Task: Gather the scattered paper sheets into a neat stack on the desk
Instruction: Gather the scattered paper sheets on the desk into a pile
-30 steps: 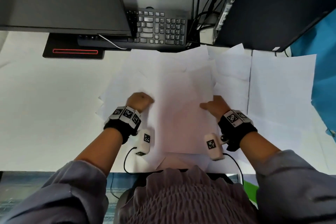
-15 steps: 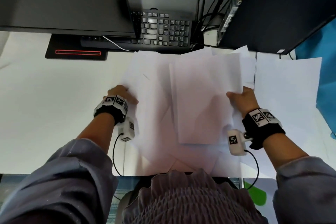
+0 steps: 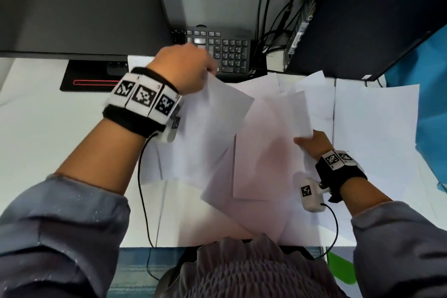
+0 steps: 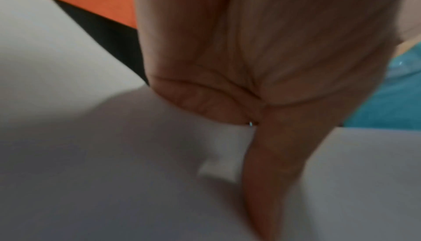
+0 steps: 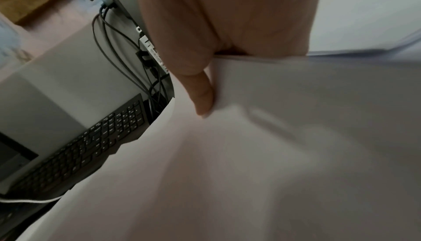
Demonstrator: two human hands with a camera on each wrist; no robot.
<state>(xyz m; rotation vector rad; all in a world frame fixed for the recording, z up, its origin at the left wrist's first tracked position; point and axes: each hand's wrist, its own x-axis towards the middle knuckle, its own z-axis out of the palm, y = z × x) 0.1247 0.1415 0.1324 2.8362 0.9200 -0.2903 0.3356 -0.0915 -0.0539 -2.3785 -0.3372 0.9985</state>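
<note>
Several white paper sheets lie overlapping across the white desk (image 3: 43, 147). My left hand (image 3: 186, 68) is raised above the desk near the keyboard and pinches the top corner of one sheet (image 3: 212, 128), which hangs tilted over the others. In the left wrist view the thumb and fingers (image 4: 268, 154) close on that paper (image 4: 114, 172). My right hand (image 3: 314, 144) grips the right edge of a small bundle of sheets (image 3: 268, 143) at the desk's middle. The right wrist view shows the thumb (image 5: 200, 90) pressing on top of the paper (image 5: 273, 154).
A black keyboard (image 3: 227, 53) sits at the back, partly under a dark monitor (image 3: 77, 7) on its stand (image 3: 92, 77). Cables (image 3: 273, 19) and a dark computer case (image 3: 362, 12) stand at the back right. More loose sheets (image 3: 375, 123) lie on the right. A blue surface (image 3: 430, 94) borders the desk's right side.
My left hand has risen from the desk's left side toward the keyboard, lifting one sheet by its corner. My right hand has kept hold of the bundle's right edge, shifting slightly.
</note>
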